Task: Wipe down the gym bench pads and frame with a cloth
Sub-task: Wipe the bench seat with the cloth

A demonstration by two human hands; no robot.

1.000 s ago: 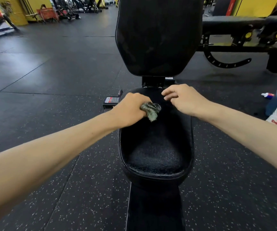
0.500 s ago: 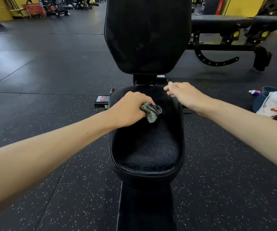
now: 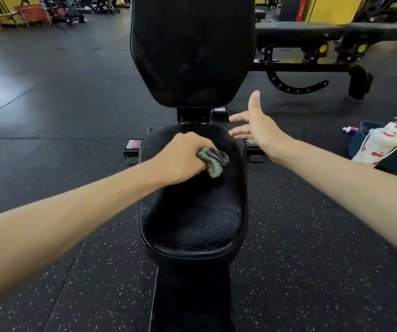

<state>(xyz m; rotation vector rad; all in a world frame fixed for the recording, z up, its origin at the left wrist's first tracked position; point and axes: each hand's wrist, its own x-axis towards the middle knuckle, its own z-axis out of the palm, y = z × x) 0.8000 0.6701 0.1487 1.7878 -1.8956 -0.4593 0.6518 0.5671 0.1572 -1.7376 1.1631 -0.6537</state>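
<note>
Left hand point(image 3: 183, 156) — fisted round cloth point(image 3: 213, 161), on seat pad point(image 3: 192, 224). Right hand point(image 3: 257, 128) — fingers spread, holding nothing.

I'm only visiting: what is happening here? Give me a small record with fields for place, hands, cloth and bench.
place: gym, dark speckled rubber floor
left hand: grips a bunched grey-green cloth at the seat pad's far end
right hand: open, fingers spread, holds nothing, beside the seat pad
back pad: upright behind the seat pad
nearby: white bottle at right; second bench behind
</note>
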